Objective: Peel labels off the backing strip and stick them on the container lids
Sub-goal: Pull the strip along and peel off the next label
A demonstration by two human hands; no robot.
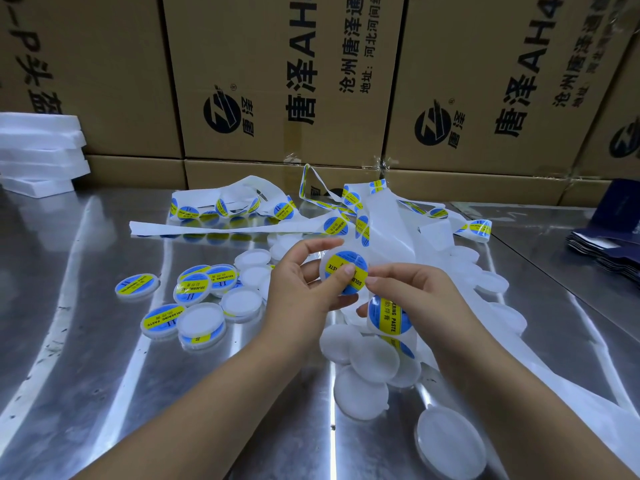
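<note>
Across the steel surface (104, 375) the backing strip (391, 237) lies in a loose tangle of loops, with unpeeled stickers facing all ways. We judge this the biggest risk. If we pull for the next length, a loop could drag over the heap, or an exposed sticky edge could fold onto the strip itself.

The bare lids (367, 355) are piled just under our wrists, and one sits near the surface's front edge. A careless sweep of a forearm could scatter them, or mix them with the finished lids (194, 289) grouped to the left.

The lid in hand (323, 268) is raised above the pile. The left grip (301, 289) is curled round its rim, with the thumb (348, 271) pressing on the label (349, 259). The right grip (415, 292) seems to be closed round the strip, its forefinger touching the label's edge.

The label looks close to centred, but the hazard lies here. Uneven pressure could trap a crease or bubble, and a corner we don't rub down may lift.

Smallest of all is the next label (389, 315), which sits on the strip right under the right grip. It could catch on our fingers and peel too soon.
</note>
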